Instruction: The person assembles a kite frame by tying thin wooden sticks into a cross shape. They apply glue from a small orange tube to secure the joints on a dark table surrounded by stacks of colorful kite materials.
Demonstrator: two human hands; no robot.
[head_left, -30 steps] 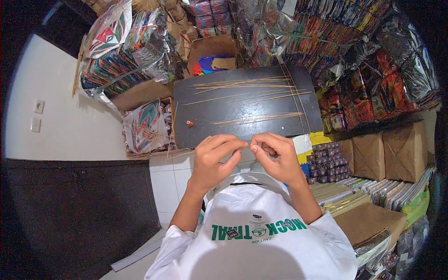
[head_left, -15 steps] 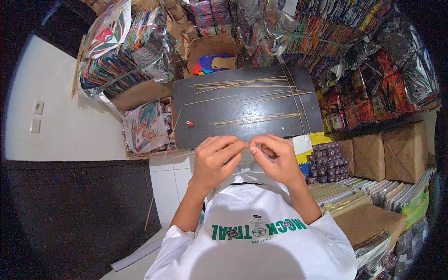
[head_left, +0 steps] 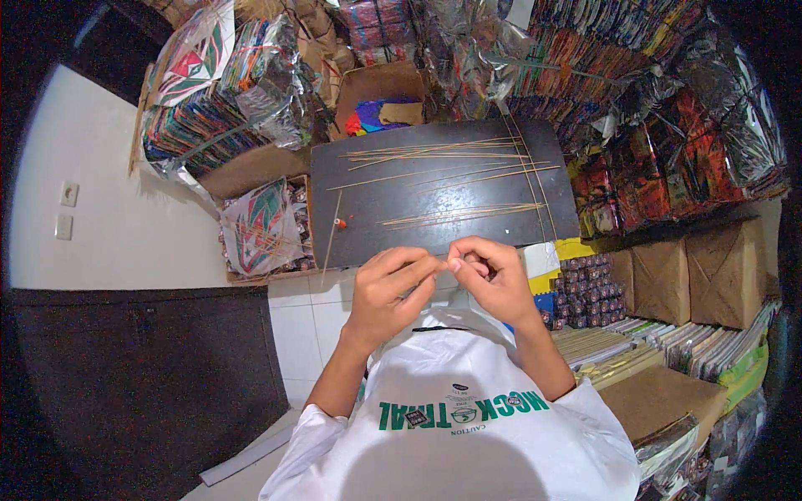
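My left hand (head_left: 391,286) and my right hand (head_left: 491,274) meet in front of my chest, just off the near edge of the dark table (head_left: 443,188). Thumbs and fingertips are pinched together, almost touching. Whatever lies between them is too small to make out. To the left of my left hand, a thin stick (head_left: 332,234) slants across the table's left edge; I cannot tell whether it joins what I hold. Several thin bamboo-like sticks (head_left: 464,214) lie in loose groups on the table. A small orange-red spool (head_left: 340,223) stands near its left side.
An open box (head_left: 309,221) with a printed kite-like sheet (head_left: 266,225) stands left of the table. Bundled colourful stacks (head_left: 225,92) rise behind. On the right are small dark patterned packs (head_left: 587,290), brown paper parcels (head_left: 723,271) and flat stacks (head_left: 706,338).
The slanting stick at the left has swung rightward and stands steeper. Other thin stick parts below it no longer show. My hands stay together, with slight finger movement.
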